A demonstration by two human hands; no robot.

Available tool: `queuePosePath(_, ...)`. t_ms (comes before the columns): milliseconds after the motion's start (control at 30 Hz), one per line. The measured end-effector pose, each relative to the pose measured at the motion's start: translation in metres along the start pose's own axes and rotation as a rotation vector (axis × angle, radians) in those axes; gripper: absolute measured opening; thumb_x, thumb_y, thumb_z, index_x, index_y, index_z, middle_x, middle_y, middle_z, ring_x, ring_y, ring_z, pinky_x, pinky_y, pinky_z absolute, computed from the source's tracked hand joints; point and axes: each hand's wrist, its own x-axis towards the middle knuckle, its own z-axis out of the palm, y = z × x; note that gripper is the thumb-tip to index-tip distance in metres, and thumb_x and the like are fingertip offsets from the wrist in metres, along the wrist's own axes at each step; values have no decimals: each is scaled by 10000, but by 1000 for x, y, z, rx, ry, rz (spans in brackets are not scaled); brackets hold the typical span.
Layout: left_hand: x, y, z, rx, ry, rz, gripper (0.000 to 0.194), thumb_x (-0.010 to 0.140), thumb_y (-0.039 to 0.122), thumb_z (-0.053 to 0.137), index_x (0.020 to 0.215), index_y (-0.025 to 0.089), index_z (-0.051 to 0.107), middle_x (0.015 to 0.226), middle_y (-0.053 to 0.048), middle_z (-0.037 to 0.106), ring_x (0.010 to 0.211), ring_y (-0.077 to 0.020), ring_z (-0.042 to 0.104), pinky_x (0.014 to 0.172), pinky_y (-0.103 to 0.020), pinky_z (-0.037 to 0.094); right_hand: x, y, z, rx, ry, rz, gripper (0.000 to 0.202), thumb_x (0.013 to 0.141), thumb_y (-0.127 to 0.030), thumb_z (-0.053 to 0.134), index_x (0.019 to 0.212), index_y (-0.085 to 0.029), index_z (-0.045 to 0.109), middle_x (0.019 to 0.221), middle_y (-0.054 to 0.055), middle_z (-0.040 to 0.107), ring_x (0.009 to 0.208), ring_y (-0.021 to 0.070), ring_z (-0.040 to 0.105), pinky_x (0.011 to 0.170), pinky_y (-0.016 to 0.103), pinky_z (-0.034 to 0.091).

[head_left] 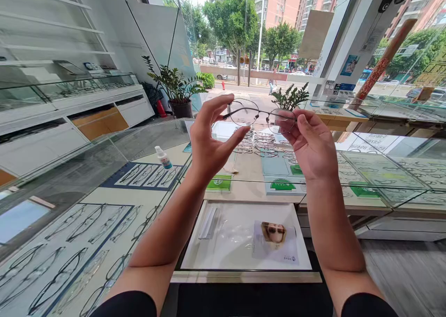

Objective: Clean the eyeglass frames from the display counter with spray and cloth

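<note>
Since there's a bright street with trees (230, 24) out front, anything held up at this spot gets decent backlight. Next biggest is the glass counter (149, 138), with frames (85, 221) laid out in rows on the left. Straight below the hands sits a white drawer (247, 276) with a printed card (275, 240) lying in it.

Now the hands, raised well apart, one at each end. Right hand (315, 145) has thumb and fingers pinched on its end of the glasses (263, 113). Left hand (209, 145) makes a loose C: thumb and index spread, index tip right by the other end, though honestly can't tell if it's touching. So the glasses are up in the air between them, dipping a bit toward the right.

Tips, imo: grip by the rim or hinge, light pressure, since thin wire probably bends easily. Level them out before judging anything. And keep that left thumb off the lens (244, 111), smudges would show badly against this light.
</note>
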Motion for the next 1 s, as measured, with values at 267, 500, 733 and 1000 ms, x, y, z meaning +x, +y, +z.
queuePosePath(267,0,4,1,-78,-23,-6,628,1007,540,799,1560,361,559,1520,-106,680,1351,-335,734,1055,-481,671,4,8,-3,-47,-52,84,312,987,-577,803,1176,-332,766,1315,18,854,1313,242,777,1146,447,633)
queuePosePath(500,2,14,-5,-70,-171,-76,629,985,501,815,1541,276,625,1453,-123,743,1299,-302,751,984,-411,681,-1,0,1,-247,-114,-85,249,997,-496,804,1146,-297,806,1305,42,836,1336,254,738,1238,478,555)
queuePosePath(733,5,23,-10,-152,-286,-88,633,988,460,825,1557,240,652,1444,-145,763,1294,-290,757,987,-371,675,-3,4,3,-342,-227,-61,151,976,-411,836,1022,-266,832,1224,56,857,1260,272,766,1189,496,563)
queuePosePath(1000,4,21,-13,-230,-347,-99,657,953,457,878,1548,251,689,1419,-145,773,1321,-313,746,1043,-397,675,0,5,0,-226,-304,133,218,887,-438,904,990,-248,879,1066,55,891,1037,240,811,991,442,650)
